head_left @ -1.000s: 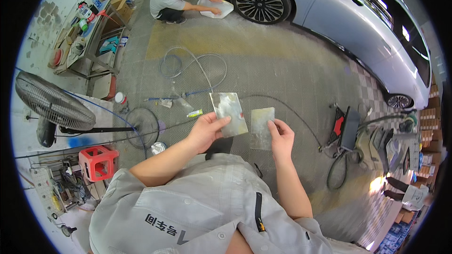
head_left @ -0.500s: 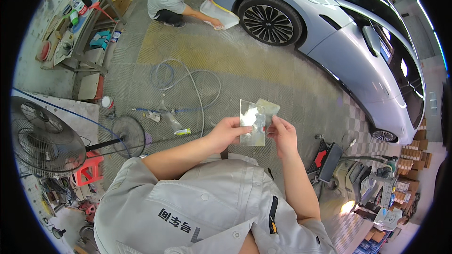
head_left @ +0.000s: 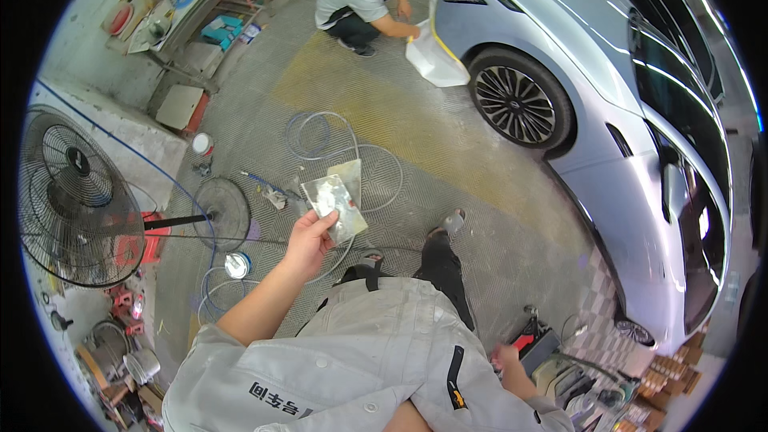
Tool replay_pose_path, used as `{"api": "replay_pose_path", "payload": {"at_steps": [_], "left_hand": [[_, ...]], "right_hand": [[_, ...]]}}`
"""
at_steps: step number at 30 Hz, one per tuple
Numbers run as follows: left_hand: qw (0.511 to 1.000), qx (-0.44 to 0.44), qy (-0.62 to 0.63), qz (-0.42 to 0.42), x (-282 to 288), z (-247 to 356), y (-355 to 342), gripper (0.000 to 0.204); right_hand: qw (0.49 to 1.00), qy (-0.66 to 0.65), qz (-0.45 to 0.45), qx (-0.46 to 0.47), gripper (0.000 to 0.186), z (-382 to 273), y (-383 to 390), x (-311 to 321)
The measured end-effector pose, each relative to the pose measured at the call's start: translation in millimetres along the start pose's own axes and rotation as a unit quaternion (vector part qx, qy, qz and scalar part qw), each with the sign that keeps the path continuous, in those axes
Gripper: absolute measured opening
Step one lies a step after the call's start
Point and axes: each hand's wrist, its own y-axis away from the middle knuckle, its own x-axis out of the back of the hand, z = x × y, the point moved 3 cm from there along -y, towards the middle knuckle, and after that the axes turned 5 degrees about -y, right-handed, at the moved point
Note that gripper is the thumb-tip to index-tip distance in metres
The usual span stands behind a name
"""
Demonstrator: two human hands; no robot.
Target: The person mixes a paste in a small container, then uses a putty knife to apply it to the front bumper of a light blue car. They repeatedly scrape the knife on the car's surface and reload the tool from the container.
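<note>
My left hand (head_left: 312,238) grips a clear plastic plate (head_left: 342,220), thumb on top and fingers beneath. A pale, shiny patch of what looks like paste lies on the plate. Behind its upper edge shows a yellowish translucent sheet (head_left: 350,172), apparently held in the same hand. My right hand (head_left: 504,356) hangs low beside my right hip, apart from the plate. It is small and blurred there, so its fingers cannot be made out.
A silver-blue car (head_left: 592,152) stands to the right, a person (head_left: 356,4) crouching by its end with a white sheet (head_left: 436,56). At left stand a fan (head_left: 80,184) and a cluttered workbench (head_left: 188,12). A hose (head_left: 392,164) coils on the floor; an open can (head_left: 238,266) stands near the fan's base.
My right hand has left the plate and dropped to my side. The plate and sheet stay in my left hand, now further left in view. The view has turned; my foot shows stepping forward.
</note>
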Motion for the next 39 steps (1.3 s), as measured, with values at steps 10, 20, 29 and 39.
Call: {"api": "replay_pose_path", "payload": {"at_steps": [10,20,29,39], "left_hand": [[0.955,-0.129,0.175,0.202,-17,67,-71,0.026],[0.885,-0.242,0.286,0.276,-52,153,-96,0.021],[0.82,-0.266,0.361,0.356,-45,176,-82,0.018],[0.819,-0.267,0.378,0.34,30,261,-159,0.019]], "right_hand": [[0.913,-0.396,0.009,-0.096,0.018,-88,-128,237],[0.857,-0.44,0.202,0.176,0.024,-255,-262,641],[0.908,-0.397,-0.13,-0.034,0.012,-296,-366,629],[0.981,-0.168,-0.063,0.071,0.025,-420,-398,614]]}}
